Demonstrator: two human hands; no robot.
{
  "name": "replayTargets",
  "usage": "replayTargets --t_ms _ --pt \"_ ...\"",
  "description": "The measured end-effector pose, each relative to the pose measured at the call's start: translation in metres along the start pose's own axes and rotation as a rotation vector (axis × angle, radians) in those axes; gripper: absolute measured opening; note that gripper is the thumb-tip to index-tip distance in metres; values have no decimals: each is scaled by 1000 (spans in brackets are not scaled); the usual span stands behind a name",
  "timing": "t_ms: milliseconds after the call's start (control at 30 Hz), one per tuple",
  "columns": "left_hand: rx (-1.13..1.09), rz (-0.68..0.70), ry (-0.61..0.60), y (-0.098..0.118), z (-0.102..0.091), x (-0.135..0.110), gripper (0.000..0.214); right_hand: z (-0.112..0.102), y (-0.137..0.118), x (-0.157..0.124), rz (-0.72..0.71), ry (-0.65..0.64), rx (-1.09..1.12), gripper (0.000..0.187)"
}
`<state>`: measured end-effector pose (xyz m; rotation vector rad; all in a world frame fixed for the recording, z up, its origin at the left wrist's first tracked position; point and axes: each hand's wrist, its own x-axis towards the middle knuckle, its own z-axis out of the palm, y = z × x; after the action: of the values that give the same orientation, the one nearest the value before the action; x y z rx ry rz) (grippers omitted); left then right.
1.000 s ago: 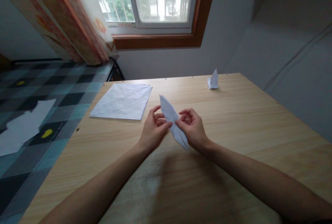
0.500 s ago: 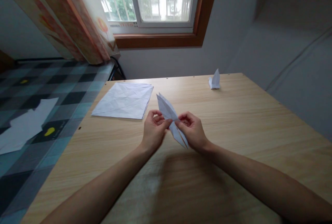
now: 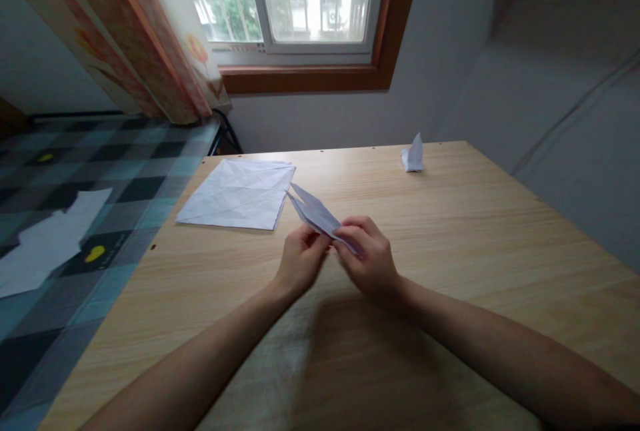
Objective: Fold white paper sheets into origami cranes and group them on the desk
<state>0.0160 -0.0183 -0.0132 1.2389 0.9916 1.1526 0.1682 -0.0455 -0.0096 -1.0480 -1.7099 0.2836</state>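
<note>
A folded piece of white paper [image 3: 316, 213] is held above the table between both hands, its two pointed flaps spread apart toward the upper left. My left hand [image 3: 301, 259] is closed on its lower edge, thumb and fingers pinching near the middle. On the other end, my right hand [image 3: 369, 254] grips the paper with its fingers over the top and its thumb below. The fingers partly hide the paper's lower right end.
Flat white sheets [image 3: 235, 194] lie at the table's back left. A small folded paper figure [image 3: 413, 154] stands at the back right of the wooden table [image 3: 475, 238]. Beyond the left edge, more paper [image 3: 55, 238] rests on a checked cloth [image 3: 115, 204].
The folded paper has been turned, its pointed flaps swinging left and its lower flaps going under the right hand's fingers. My right hand has shifted its grip over the paper.
</note>
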Motion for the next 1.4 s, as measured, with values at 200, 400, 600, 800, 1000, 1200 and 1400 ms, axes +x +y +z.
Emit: replayTargets --t_ms 200,400,600,800,1000,1200,1400 --pt "-179 -56 -52 2 -1 -2 19 -3 0 1 -185 -53 -198 18" --pt "-105 -39 14 1 -1 -1 21 -4 1 2 -216 -66 -171 13" --pt "-81 -15 -50 5 0 -1 17 -1 3 -2 -111 36 -113 38" --pt "-64 -18 -76 0 -1 -3 16 1 7 -1 -156 26 -153 36" --pt "-84 -45 -70 -1 -3 -4 24 0 8 -1 -174 54 -179 30" --pt "-104 -61 -104 1 -3 -5 33 -4 -2 3 -63 38 47 14" --pt "-99 -32 -109 6 -1 -3 35 0 1 2 428 12 353 17"
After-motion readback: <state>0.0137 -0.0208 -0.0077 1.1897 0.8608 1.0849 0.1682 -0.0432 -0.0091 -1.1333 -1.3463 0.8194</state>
